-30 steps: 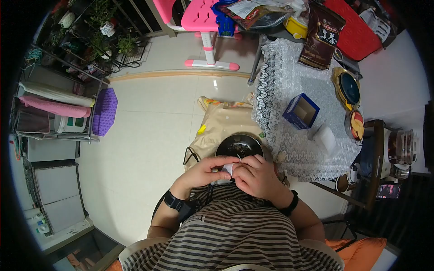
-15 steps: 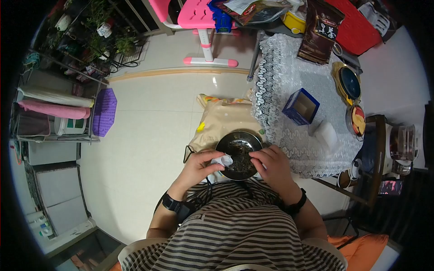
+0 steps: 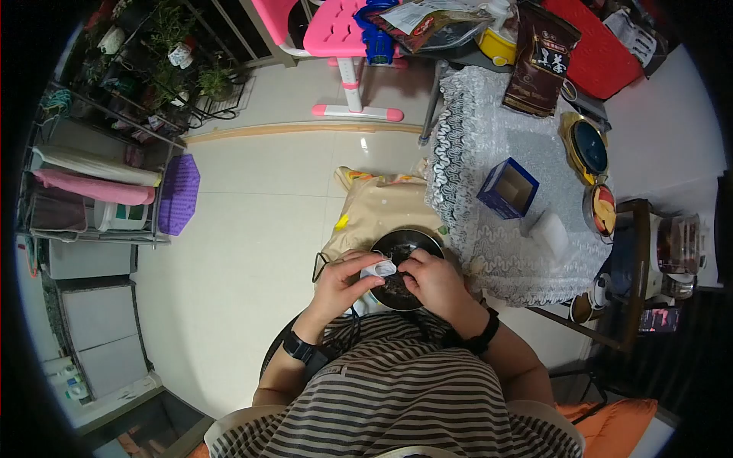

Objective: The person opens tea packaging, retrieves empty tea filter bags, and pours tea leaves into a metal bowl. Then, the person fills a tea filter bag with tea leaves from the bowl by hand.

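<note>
My left hand (image 3: 336, 287) pinches a small white pouch (image 3: 378, 269), its mouth turned open toward the right. Close to that mouth, my right hand (image 3: 440, 285) has its thumb and fingertips pressed together; whatever they hold is too small to make out. Both hands are above a dark round bowl (image 3: 418, 237) on my lap. Dark, loose bits like dried leaves (image 3: 397, 290) lie in the bowl, partly hidden by my hands. Under and beyond the bowl spreads a beige patterned cloth (image 3: 382, 202).
To the right, a table with a lace cloth (image 3: 481, 252) carries an open blue box (image 3: 508, 188), a white pouch-like item (image 3: 549, 233), a brown packet (image 3: 540, 61) and a dark green bowl (image 3: 589, 146). A pink chair (image 3: 334, 30) stands ahead; a rack with towels (image 3: 95, 187) is at left.
My right hand has moved left from the bowl's right rim to the pouch's mouth, its fingertips closing up. My left hand still holds the pouch. The view has shifted slightly.
</note>
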Demonstrator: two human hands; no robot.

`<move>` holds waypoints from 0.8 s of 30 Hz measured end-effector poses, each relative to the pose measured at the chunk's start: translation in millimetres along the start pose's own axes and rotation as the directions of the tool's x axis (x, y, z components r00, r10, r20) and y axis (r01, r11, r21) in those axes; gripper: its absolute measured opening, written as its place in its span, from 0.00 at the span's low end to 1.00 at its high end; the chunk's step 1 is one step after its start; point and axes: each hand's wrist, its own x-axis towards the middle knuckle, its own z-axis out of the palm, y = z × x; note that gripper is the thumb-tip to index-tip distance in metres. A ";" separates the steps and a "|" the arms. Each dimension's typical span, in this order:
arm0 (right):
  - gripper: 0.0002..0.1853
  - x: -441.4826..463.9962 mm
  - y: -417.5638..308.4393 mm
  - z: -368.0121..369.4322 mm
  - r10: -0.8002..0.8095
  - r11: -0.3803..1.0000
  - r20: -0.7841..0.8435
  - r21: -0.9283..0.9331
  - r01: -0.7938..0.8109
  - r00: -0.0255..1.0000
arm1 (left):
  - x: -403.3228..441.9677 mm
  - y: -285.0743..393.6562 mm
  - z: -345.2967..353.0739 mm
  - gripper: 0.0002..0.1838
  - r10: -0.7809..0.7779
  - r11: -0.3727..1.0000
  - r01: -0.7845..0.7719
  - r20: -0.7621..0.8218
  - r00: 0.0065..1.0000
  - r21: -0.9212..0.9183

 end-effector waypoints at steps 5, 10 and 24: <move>0.10 -3.6 -7.3 -27.0 0.095 0.899 -0.144 0.436 -0.023 0.985 | 4.0 0.5 7.2 0.20 -0.002 1.000 0.001 0.024 1.000 0.012; 0.10 -7.5 -21.5 -53.0 0.155 0.889 -0.178 0.455 -0.058 0.972 | 7.1 2.5 20.1 0.19 -0.001 1.000 0.001 0.025 1.000 0.001; 0.10 -2.4 -20.4 -50.3 0.039 0.970 -0.308 0.241 0.039 0.951 | 15.4 8.0 35.1 0.16 0.015 0.962 -0.023 0.033 0.999 0.271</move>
